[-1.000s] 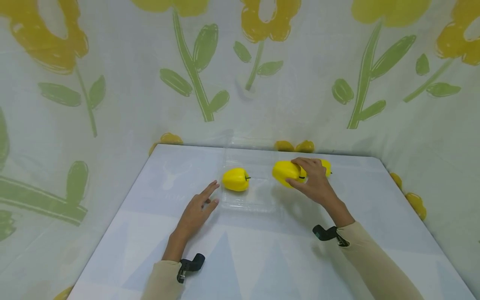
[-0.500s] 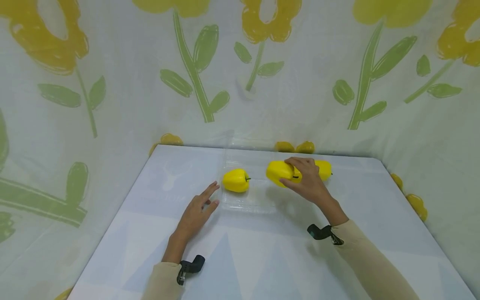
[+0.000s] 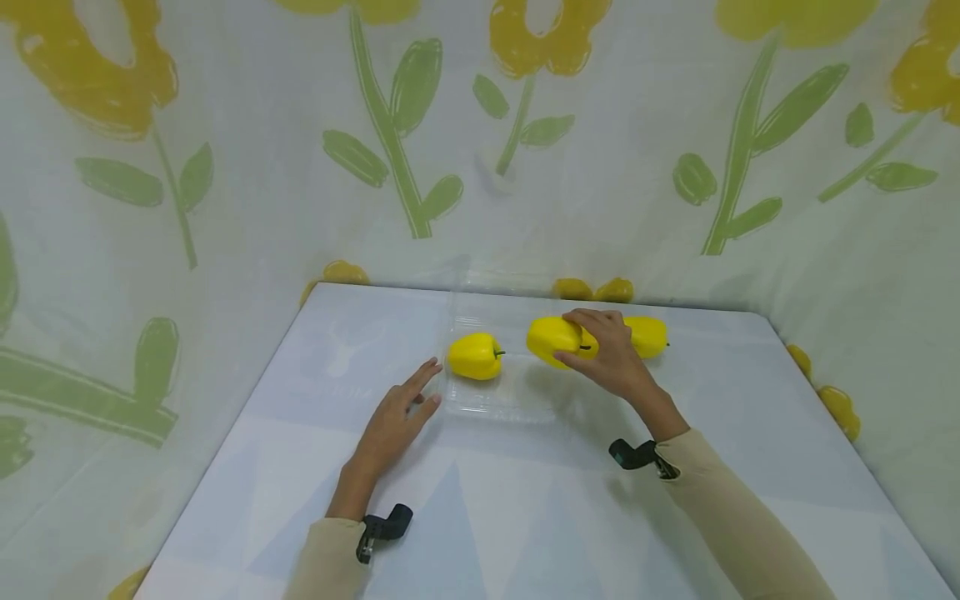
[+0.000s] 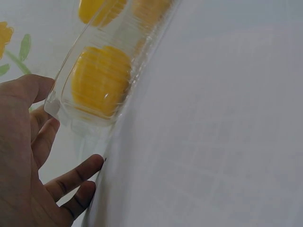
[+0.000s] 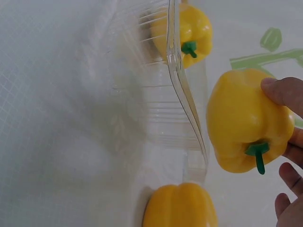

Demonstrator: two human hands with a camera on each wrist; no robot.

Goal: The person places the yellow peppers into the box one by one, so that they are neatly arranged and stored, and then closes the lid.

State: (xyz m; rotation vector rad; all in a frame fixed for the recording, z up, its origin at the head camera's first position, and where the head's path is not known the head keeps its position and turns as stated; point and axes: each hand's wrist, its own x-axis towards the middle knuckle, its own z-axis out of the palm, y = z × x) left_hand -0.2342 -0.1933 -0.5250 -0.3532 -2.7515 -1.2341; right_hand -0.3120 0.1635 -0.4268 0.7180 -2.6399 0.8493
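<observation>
My right hand (image 3: 611, 354) grips a yellow bell pepper (image 3: 553, 340) with thumb and fingers. In the right wrist view this bell pepper (image 5: 248, 120) has a green stem and is held above the rim of a clear plastic box (image 5: 176, 71). A second yellow bell pepper (image 3: 475, 357) lies in the left part of the clear box (image 3: 498, 406). My left hand (image 3: 393, 421) touches the box's left edge with extended fingers; in the left wrist view the thumb meets the plastic. A third yellow bell pepper (image 3: 648, 337) is partly hidden behind my right hand.
The third pepper sits on the pale patterned table (image 3: 360, 333), right of the box. Behind the table hangs a cloth (image 3: 600, 208) printed with flowers. The box's raised clear lid (image 3: 502, 283) is faintly visible at its back.
My right hand has moved left with its bell pepper, now over the right part of the box. More of the pepper behind it shows. My left hand stays at the box edge.
</observation>
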